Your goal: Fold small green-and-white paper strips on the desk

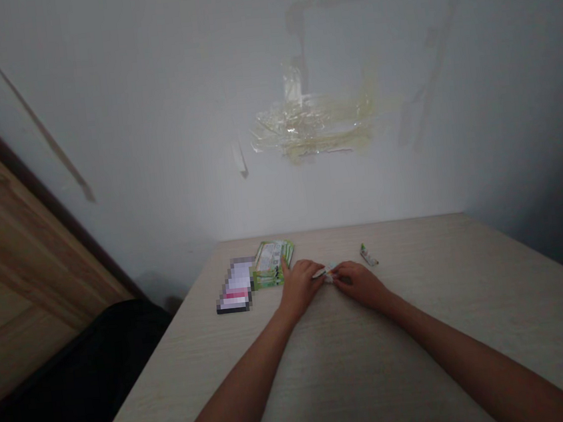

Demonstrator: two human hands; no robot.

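Both my hands rest on a pale wooden table and meet over a small white and green stick-shaped sachet. My left hand is closed, pinching the sachet's left end. My right hand is closed too, pinching its right end. Just left of my left hand lies a stack of green and white packets. A second small sachet lies apart on the table, behind and to the right of my right hand.
A flat pixelated object lies left of the packets. A white wall with tape remnants rises behind the table. A wooden door and a dark object are at the left.
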